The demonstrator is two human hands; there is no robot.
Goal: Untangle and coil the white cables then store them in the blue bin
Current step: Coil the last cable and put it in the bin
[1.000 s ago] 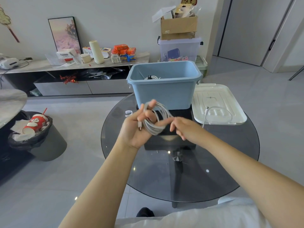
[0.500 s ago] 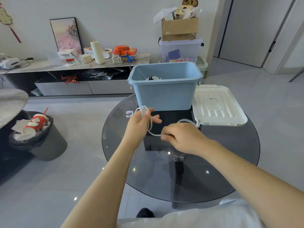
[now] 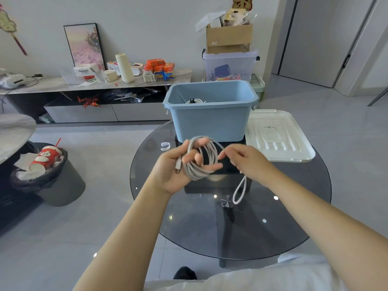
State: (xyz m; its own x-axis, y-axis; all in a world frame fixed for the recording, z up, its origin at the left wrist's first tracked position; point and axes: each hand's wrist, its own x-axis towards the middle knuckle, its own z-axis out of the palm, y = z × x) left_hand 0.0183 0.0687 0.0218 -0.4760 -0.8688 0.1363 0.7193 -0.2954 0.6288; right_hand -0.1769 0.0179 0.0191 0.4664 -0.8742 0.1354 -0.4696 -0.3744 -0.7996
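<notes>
From the head camera, a round smoked-glass tabletop [image 3: 294,223] sits in front of the person, with a blue bin [image 3: 211,120] standing on a dark block at its far side and a white ribbed lid [image 3: 277,136] lying flat just right of the bin, its right corner reaching the table's edge. Inside the bin, a coiled white cable with a black band [image 3: 194,101] shows above the front wall. A small clear clip [image 3: 165,146] lies on the glass left of the bin. Above the middle of the tabletop, the left hand [image 3: 176,166] has its grip closed around the cable coil [image 3: 201,158], several pale loops wrapped over the fingers, with a plug end hanging beside the palm. The right hand [image 3: 249,160] pinches the loose strand [image 3: 239,190] near the coil, and the slack droops in a narrow loop toward the glass. The near half of the tabletop is open, smooth and reflective. Off the table to the left stands a grey trash can [image 3: 60,181] lined with a black bag and holding a red paper cup [image 3: 45,157]. Along the far wall runs a low marble-topped cabinet [image 3: 52,85] crowded with packets and a framed picture [image 3: 85,45]. Behind the bin a cardboard box [image 3: 230,38] rests on a clear storage tub [image 3: 228,66].
</notes>
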